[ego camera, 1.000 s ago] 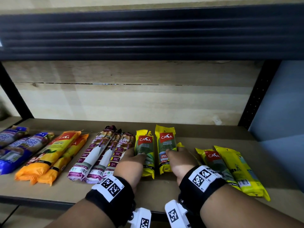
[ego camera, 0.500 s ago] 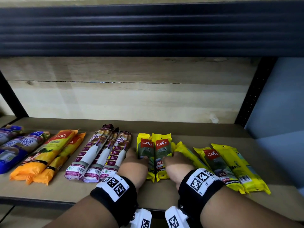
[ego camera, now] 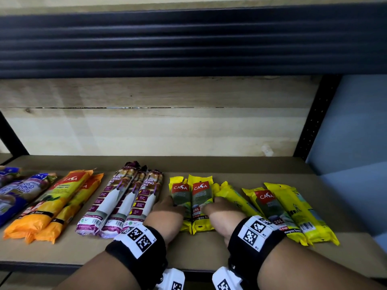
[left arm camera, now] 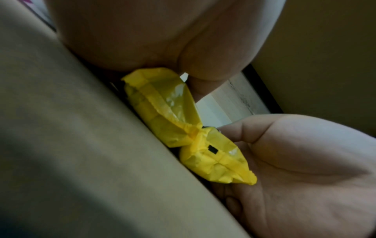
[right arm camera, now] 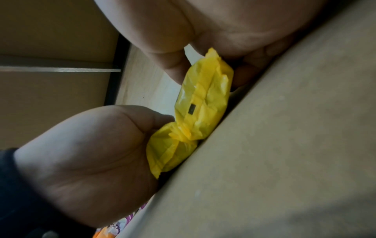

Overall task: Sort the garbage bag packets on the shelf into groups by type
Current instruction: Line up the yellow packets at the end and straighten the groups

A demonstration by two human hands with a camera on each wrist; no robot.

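Observation:
Two yellow CASA packets lie side by side on the shelf board (ego camera: 88, 252), the left packet (ego camera: 180, 195) and the right packet (ego camera: 201, 194). My left hand (ego camera: 173, 205) grips the left packet from its left side, thumb over the top. Around the right packet my right hand (ego camera: 211, 206) holds on from the right, thumb (right arm camera: 168, 64) and fingers on either side. The wrist views show both crimped packet ends (left arm camera: 167, 109) (right arm camera: 205, 90) touching each other on the board. Three more yellow packets (ego camera: 270, 208) lie slanted further right.
Left of my hands lie three purple drawstring packets (ego camera: 117, 197), then orange packets (ego camera: 52, 201), then blue ones (ego camera: 14, 195) at the far left. A dark beam (ego camera: 188, 45) of the shelf above hangs overhead. A black upright (ego camera: 310, 122) stands at the right.
My right hand has slid its yellow packet leftwards until it lies against the one under my left hand. The gap between the two packets has closed.

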